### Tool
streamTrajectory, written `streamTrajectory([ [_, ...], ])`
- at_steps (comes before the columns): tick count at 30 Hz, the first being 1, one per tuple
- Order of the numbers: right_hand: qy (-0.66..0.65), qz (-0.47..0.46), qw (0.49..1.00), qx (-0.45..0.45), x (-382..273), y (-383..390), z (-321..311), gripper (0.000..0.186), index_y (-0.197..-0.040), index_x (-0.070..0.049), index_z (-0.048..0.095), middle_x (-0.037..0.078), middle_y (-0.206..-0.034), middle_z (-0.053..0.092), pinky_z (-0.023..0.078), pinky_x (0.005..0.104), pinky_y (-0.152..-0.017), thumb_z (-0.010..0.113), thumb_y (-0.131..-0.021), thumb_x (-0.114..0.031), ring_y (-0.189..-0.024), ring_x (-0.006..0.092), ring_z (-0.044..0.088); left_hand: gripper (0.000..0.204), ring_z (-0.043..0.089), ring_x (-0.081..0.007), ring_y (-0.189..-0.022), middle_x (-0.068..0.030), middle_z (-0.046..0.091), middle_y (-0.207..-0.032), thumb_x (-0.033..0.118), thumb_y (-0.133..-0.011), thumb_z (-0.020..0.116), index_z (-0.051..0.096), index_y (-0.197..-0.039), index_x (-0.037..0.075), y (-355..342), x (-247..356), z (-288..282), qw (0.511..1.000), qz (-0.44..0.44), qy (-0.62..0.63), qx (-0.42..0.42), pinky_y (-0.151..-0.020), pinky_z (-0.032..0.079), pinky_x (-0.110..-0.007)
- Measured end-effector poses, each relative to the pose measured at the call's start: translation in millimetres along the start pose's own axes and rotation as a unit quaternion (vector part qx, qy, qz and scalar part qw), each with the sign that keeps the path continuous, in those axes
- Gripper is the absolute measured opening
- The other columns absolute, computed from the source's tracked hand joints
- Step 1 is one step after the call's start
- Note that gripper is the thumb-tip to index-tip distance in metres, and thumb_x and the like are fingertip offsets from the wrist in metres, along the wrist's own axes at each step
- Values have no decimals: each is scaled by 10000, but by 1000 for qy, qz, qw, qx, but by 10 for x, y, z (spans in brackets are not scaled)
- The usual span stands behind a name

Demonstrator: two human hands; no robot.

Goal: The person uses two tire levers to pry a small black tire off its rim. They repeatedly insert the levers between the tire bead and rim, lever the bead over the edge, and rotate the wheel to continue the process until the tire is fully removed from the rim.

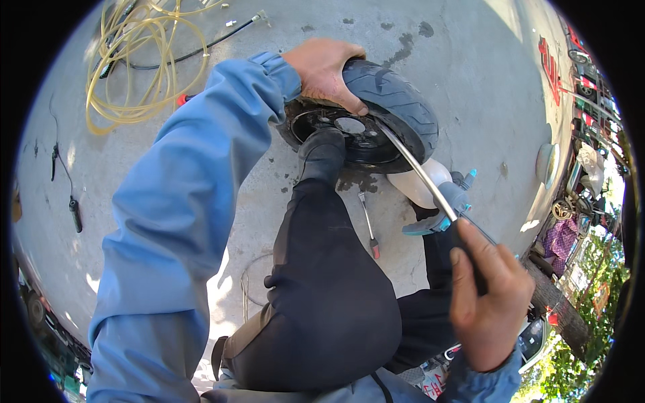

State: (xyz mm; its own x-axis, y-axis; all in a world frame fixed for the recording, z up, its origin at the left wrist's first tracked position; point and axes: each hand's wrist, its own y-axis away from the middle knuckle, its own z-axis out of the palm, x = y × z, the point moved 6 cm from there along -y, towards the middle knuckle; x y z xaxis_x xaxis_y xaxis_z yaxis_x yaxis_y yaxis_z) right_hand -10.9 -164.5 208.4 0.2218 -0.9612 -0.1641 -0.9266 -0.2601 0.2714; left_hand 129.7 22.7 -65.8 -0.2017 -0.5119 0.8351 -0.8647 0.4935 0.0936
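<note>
A black scooter-type wheel with a treaded tire tilts on the concrete, its black rim facing me. My left hand is clasped over the tire's upper left side, thumb pressing its sidewall. In my right hand is a tire lever with a long steel shaft; its dark handle is mostly covered by my fingers. The lever's far end reaches the gap between tire and rim, near my left thumb. My dark boot rests against the rim.
A white spray bottle with a blue head lies right of the wheel. Nearer sits a red-and-black-handled screwdriver. Coiled yellowish hose lies far left, and a thin cable below it. Assorted clutter and a wooden beam line the right.
</note>
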Motion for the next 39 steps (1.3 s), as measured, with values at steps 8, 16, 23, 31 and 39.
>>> streamTrajectory([
  [8, -70, -26, 995, 64, 216, -1584, -497, 418, -730, -25, 637, 19, -614, 563, 475, 294, -552, 772, -999, -314, -549, 113, 567, 766, 715, -401, -934, -229, 736, -1012, 478, -606, 887, 682, -1160, -10, 26, -4, -84, 999, -39, 8, -33, -847, 556, -455],
  [16, -462, -110, 824, 310, 859, -2434, -393, 374, -775, -61, 632, 53, -670, 589, 553, 337, -631, 714, -1038, -314, -629, 169, 614, 699, 728, -401, -875, -227, 750, -960, 450, -594, 892, 720, -1092, -10, -84, 17, -111, 999, -39, 15, -27, -816, 569, -445],
  [23, -379, -48, 845, 375, 403, -2867, -188, 446, -708, -62, 629, 49, -595, 576, 417, 309, -393, 718, -1010, -378, -455, 156, 535, 677, 727, -389, -844, -215, 745, -920, 437, -595, 891, 717, -1074, -8, -98, 19, -147, 995, -79, 39, -49, -795, 568, -439],
  [31, -411, -64, 852, 320, 337, -3261, 79, 478, -668, -46, 615, 43, -505, 511, 303, 328, -261, 670, -1020, -364, -319, 161, 445, 683, 723, -412, -861, -219, 747, -935, 456, -604, 884, 727, -1074, -13, -178, -3, -136, 995, -80, 37, -53, -814, 566, -450],
  [39, -449, -34, 856, 254, 597, -3613, 257, 513, -597, -38, 551, 36, -484, 470, 334, 358, -262, 640, -1006, -333, -302, 200, 468, 658, 731, -416, -855, -221, 755, -903, 477, -607, 879, 755, -1030, -12, -286, 62, -97, 995, -89, 15, -50, -819, 576, -451],
])
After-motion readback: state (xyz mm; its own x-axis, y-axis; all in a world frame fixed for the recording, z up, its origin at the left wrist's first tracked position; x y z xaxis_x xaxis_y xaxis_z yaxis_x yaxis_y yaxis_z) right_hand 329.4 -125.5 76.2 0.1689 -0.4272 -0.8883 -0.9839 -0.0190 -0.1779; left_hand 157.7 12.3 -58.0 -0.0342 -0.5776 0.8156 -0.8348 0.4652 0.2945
